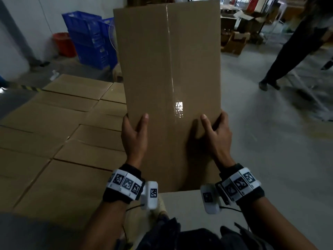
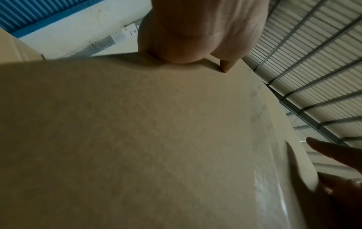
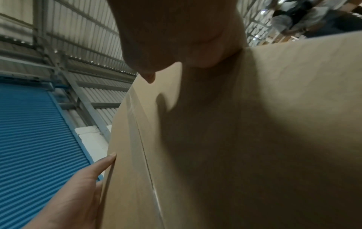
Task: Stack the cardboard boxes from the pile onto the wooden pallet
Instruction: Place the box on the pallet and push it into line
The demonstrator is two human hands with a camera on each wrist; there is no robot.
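Observation:
I hold one long brown cardboard box (image 1: pixel 169 69) out in front of me, its taped seam facing up. My left hand (image 1: pixel 134 134) grips its near left edge with the thumb on top and the fingers round the side. My right hand (image 1: pixel 215 132) grips the near right edge the same way. The left wrist view is filled by the box (image 2: pixel 156 139) under my left palm (image 2: pixel 195 31). In the right wrist view my right palm (image 3: pixel 176 38) lies on the box (image 3: pixel 254 139). A flat layer of several closed boxes (image 1: pixel 54 132) lies low on the left. No pallet shows.
Blue plastic crates (image 1: pixel 90 38) and a red bucket (image 1: pixel 64 44) stand by the far wall. Another person (image 1: pixel 297 42) walks across the grey floor at the right. Open cartons (image 1: pixel 236 40) sit at the back. A pale flat surface (image 1: pixel 189 204) is close to my body.

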